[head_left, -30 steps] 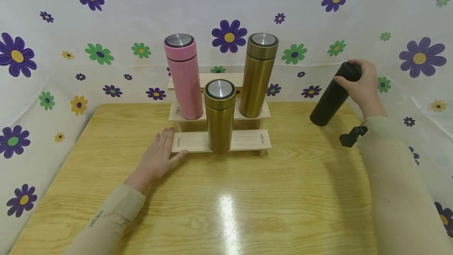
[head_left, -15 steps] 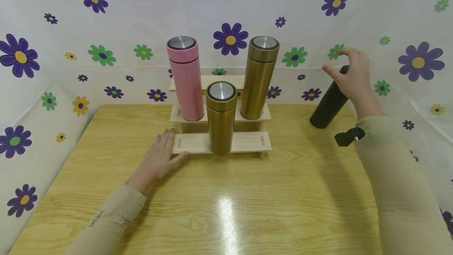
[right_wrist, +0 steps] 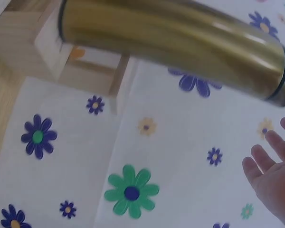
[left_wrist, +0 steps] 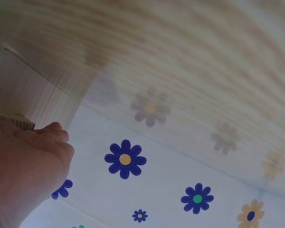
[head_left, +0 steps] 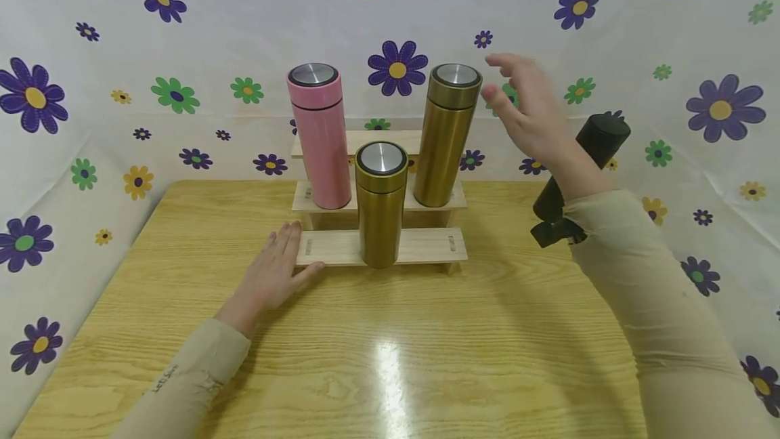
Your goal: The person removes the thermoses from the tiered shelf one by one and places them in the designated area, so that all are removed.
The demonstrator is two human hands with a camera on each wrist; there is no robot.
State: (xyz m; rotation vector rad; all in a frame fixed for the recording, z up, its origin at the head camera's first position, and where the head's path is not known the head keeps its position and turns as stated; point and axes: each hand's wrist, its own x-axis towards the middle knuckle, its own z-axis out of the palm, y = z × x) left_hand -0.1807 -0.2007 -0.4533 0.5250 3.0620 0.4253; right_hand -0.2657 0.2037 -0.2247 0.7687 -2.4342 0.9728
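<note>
The stepped stand (head_left: 429, 244) sits toward the back of the worktop (head_left: 305, 358), the cloth (head_left: 213, 32) behind it. On its lowest step, at the middle, is the front flask (head_left: 380, 222); on the step behind — one toward each end — are the left flask (head_left: 321, 148) and the right flask (head_left: 443, 148). Well off to the right, I see the fourth flask (head_left: 600, 137), partly behind the right forearm (head_left: 581, 171). The left hand (head_left: 271, 269) lies against the stand's left end; the right hand (head_left: 527, 107) is just right of the right flask's top, apart from it.
</note>
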